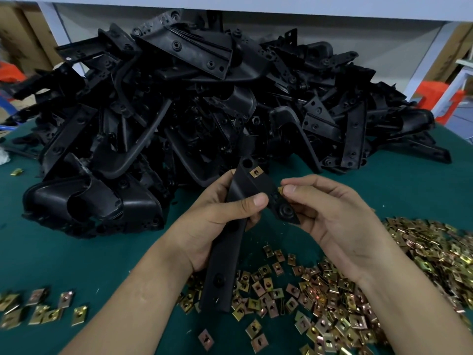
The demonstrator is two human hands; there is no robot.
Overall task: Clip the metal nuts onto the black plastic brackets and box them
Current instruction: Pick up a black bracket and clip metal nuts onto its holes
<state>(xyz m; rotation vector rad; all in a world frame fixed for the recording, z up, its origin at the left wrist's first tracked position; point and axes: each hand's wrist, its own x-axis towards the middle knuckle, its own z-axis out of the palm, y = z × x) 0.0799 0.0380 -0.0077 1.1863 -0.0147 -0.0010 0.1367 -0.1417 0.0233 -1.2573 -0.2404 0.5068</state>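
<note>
Left grip (210, 221) clasps the long black plastic bracket (225, 272) above the green worktop (76, 252) while right grip (337, 219) pinches 1 brass-coloured metal nut (280, 190) at its edge, which probably needs a firm push on.

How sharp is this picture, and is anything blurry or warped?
Head view: left hand, right hand and bracket at centre look sharp; nuts toward the right edge smear into blur; the white post leans from wide-lens distortion; the pile loses detail in soft light.
</note>
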